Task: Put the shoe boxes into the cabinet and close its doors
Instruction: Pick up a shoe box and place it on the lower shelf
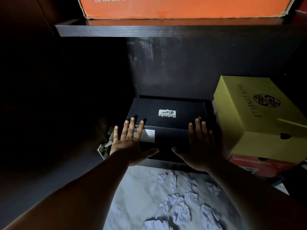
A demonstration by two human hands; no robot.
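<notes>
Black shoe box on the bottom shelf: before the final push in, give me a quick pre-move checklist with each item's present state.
1. Left hand flat on the black shoe box front: ok.
2. Right hand flat on the same face: ok.
3. Lid seated level: ok.
4. Gap to the yellow box on the right: cannot tell, too dark.
5. Room behind the box: cannot tell, shadowed.
6. Door hinge left of the box not obstructed: ok.
</notes>
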